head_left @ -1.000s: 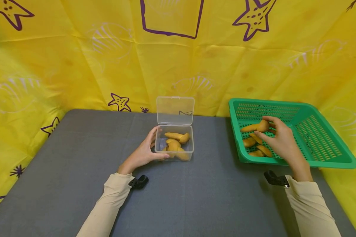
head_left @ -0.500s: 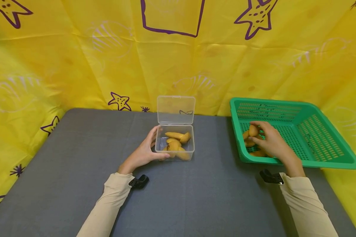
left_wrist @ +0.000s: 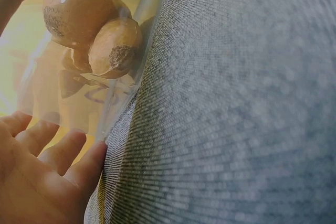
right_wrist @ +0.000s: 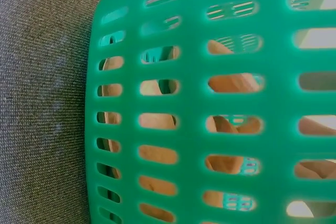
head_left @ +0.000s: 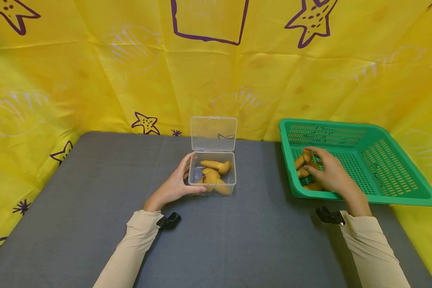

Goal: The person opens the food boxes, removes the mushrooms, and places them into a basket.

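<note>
My left hand [head_left: 171,187] holds a clear plastic box [head_left: 230,189] at its left side, fingers behind and thumb along the front. Its lid [head_left: 213,134] stands raised at the back. Several yellow-brown, mushroom-shaped pieces [head_left: 211,175] lie inside; the left wrist view shows pieces [left_wrist: 79,11] with dark, rough ends through the box wall. In the green basket [head_left: 385,198], my right hand [head_left: 329,172] spreads thumb and forefinger around a similar piece [head_left: 307,155], with a gap beside it. More pieces [head_left: 302,173] lie below, partly hidden by the hand.
A grey cloth [head_left: 252,236] covers the table. Behind it hangs a yellow curtain [head_left: 216,76] with starfish and fish drawings. In the right wrist view, the basket's slotted wall [right_wrist: 191,98] blocks much of the right hand.
My right hand has moved left and down with a mushroom-shaped piece, which now lies among the others in the basket, loose between the fingers. The left hand and box stay put.
</note>
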The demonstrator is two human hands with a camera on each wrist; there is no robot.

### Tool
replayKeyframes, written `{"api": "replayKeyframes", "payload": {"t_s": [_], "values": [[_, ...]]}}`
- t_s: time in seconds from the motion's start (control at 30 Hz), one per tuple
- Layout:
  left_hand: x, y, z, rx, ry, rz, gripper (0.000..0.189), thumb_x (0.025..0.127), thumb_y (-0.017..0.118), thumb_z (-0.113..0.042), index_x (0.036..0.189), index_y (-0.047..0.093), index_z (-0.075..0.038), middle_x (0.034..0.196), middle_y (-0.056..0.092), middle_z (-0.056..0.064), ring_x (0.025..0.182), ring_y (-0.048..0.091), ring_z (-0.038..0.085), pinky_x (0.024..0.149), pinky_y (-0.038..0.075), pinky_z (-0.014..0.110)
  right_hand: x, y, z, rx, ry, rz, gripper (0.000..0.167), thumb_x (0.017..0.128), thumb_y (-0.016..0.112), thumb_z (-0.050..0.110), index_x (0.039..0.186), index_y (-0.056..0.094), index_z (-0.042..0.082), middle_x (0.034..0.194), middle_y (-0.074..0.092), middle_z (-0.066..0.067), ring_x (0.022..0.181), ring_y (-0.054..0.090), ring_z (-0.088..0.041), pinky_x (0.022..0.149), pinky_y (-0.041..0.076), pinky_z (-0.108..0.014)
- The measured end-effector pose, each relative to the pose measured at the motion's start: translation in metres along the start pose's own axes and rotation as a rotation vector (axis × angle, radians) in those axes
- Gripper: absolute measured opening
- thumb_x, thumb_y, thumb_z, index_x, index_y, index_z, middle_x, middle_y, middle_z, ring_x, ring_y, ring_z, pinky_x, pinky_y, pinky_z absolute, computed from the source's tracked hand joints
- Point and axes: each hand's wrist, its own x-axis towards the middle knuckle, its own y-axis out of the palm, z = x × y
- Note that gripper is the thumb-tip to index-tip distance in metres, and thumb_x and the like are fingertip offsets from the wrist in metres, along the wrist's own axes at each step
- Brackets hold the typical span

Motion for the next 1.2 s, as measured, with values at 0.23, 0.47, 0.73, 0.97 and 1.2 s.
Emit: {"api": "replayKeyframes", "payload": {"t_s": [0.23, 0.47, 0.73, 0.97, 1.2], "values": [[0.0, 0.001, 0.0, -0.002, 0.0, 0.006, 0.112, 0.079, 0.086, -0.027, 0.159, 0.007, -0.025, 0.166, 0.015, 0.007, 0.152, 0.021, 0.034, 0.119, 0.026, 0.056, -0.006, 0.0, 0.006, -0.01, -0.026, -0.053, 0.055, 0.099, 0.062, 0.021, 0.147, 0.042, 0.002, 0.148, 0.043, -0.029, 0.126, 0.046, -0.051, 0.095, 0.041, -0.066], [0.0, 0.001, -0.001, -0.01, 0.008, 0.004, 0.111, 0.079, 0.086, -0.025, 0.159, 0.009, -0.024, 0.166, 0.015, 0.007, 0.152, 0.02, 0.032, 0.12, 0.025, 0.055, -0.006, 0.003, 0.029, 0.011, -0.127, -0.117, 0.048, 0.097, 0.066, 0.015, 0.141, 0.05, 0.002, 0.141, 0.052, -0.024, 0.123, 0.052, -0.047, 0.096, 0.043, -0.064], [-0.001, 0.001, -0.003, -0.007, 0.018, 0.002, 0.111, 0.079, 0.086, -0.024, 0.159, 0.008, -0.02, 0.166, 0.016, 0.01, 0.151, 0.022, 0.036, 0.119, 0.026, 0.056, -0.001, 0.014, 0.056, 0.034, -0.265, -0.26, 0.044, 0.09, 0.071, 0.004, 0.132, 0.058, 0.003, 0.127, 0.062, -0.019, 0.112, 0.06, -0.038, 0.089, 0.05, -0.043], [-0.001, 0.0, -0.002, 0.001, 0.006, 0.0, 0.111, 0.079, 0.086, -0.025, 0.159, 0.008, -0.022, 0.165, 0.016, 0.008, 0.151, 0.022, 0.034, 0.119, 0.026, 0.055, 0.008, 0.033, 0.071, 0.05, -0.361, -0.3, 0.04, 0.087, 0.073, 0.001, 0.126, 0.063, 0.004, 0.12, 0.065, -0.012, 0.1, 0.057, -0.026, 0.084, 0.044, -0.031], [-0.001, 0.0, -0.003, -0.001, 0.016, 0.0, 0.112, 0.078, 0.086, -0.024, 0.159, 0.008, -0.02, 0.166, 0.015, 0.01, 0.152, 0.021, 0.035, 0.119, 0.026, 0.056, 0.019, 0.048, 0.085, 0.094, -0.412, -0.236, 0.042, 0.087, 0.075, 0.005, 0.127, 0.063, 0.002, 0.126, 0.065, -0.014, 0.113, 0.061, -0.03, 0.092, 0.048, -0.042]]}}
